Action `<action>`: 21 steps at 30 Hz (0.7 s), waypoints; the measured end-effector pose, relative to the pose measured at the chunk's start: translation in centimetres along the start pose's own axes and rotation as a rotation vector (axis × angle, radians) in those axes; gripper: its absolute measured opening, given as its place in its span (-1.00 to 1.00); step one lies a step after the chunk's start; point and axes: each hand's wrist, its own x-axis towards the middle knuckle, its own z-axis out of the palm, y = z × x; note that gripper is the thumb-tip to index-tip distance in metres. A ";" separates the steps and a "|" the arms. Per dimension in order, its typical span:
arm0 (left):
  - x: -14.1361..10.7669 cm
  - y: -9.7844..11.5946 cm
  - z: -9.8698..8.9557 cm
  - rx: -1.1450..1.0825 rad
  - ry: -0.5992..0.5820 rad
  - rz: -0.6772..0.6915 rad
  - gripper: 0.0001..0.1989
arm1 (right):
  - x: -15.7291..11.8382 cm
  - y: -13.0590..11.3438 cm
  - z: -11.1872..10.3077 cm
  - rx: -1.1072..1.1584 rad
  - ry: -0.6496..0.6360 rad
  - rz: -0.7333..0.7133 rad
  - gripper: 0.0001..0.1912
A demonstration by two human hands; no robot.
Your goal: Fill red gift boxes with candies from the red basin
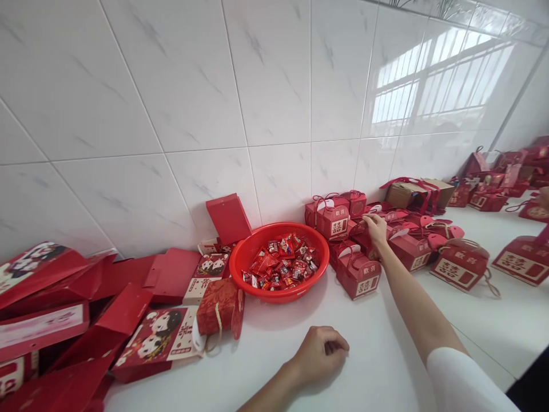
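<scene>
My right hand (376,230) reaches forward among small red gift boxes, its fingers pinched at the top of a red gift box (361,237) that the hand partly covers. Two printed gift boxes stand close by: one upright behind with a cord bow (332,220), one in front (358,274). On the white table, my left hand (321,356) rests with fingers curled in and nothing visible in them. Beyond it sits a red plastic basket (279,296) with many small wrapped candies (285,263) inside.
Flattened and part-folded red cartons (146,274) pile up on the left, with a patterned red box with a cord (218,309) beside the basket. More gift boxes (461,264) spread rightward, near a brown cardboard box (409,194). A tiled wall (278,86) bounds the back. Another person's hand (544,197) shows at right.
</scene>
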 end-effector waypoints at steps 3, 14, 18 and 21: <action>0.1 0.1 -0.2 0.002 -0.019 0.005 -0.77 | 0.1 -0.6 -1.3 -0.188 -0.004 0.059 -0.76; 0.2 0.1 -0.5 0.017 -0.054 0.042 -0.78 | -3.2 0.8 -5.1 -0.718 -0.296 -0.006 -0.55; 0.2 0.2 -0.5 0.002 -0.047 0.027 -0.77 | -4.0 1.1 -4.8 -0.731 -0.336 -0.030 -0.53; 0.2 0.3 -0.4 -0.006 -0.045 0.030 -0.76 | -4.0 0.9 -4.6 -0.741 -0.347 -0.034 -0.53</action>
